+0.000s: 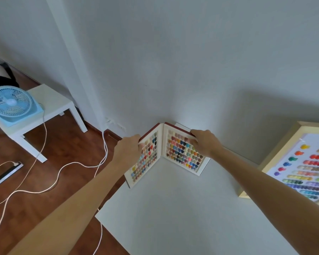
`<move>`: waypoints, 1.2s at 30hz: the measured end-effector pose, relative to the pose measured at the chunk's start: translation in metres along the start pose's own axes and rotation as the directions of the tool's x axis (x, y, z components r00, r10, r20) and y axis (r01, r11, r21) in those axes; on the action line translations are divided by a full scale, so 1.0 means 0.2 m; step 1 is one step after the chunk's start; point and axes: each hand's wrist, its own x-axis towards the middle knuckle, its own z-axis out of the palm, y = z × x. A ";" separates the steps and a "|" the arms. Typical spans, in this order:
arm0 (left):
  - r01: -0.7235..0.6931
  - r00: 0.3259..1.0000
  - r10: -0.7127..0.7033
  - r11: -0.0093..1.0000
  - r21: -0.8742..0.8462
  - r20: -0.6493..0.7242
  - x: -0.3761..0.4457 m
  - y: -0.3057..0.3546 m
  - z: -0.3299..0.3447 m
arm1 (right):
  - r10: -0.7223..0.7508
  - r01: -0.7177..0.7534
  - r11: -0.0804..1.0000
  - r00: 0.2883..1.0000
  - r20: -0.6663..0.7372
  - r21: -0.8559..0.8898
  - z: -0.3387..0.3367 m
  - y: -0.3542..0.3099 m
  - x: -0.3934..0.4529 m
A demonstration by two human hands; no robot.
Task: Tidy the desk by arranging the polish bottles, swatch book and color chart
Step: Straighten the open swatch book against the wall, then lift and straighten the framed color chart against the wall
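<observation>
Swatch book (166,153) stands open and upright on the far corner of the desk (173,208), against the wall, spine vertical between both hands. Left hand (127,150) grips the left cover's outer edge; right hand (203,142) clasps the right cover's top. Both are equally near. Color chart (302,168) lies right of the book, apart. Polish bottles are not visible.

No text, label or number is legible anywhere (the marks on the color chart (306,168) are too small and blurred to read).
</observation>
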 end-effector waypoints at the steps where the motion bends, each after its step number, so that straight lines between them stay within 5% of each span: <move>1: 0.006 1.000 -0.006 1.000 -0.004 0.009 0.00 -0.01 0.00 | 0.002 -0.002 1.000 1.000 0.002 -0.001 0.00 0.00 0.01; 18: 0.075 0.996 -0.075 0.997 -0.007 0.043 -0.01 0.14 -0.03 | 0.009 -0.011 0.995 1.000 0.023 0.094 -0.11 0.02 -0.05; 28: -0.172 0.978 0.169 0.985 -0.016 -0.124 -0.06 0.72 -0.07 | 0.030 -0.008 0.993 0.982 -0.188 0.120 -0.36 0.28 -0.48; 36: -0.424 0.904 0.425 0.888 -0.175 -0.034 -0.25 1.32 0.06 | 0.098 -0.056 0.990 0.934 -0.343 0.129 -0.58 0.72 -1.03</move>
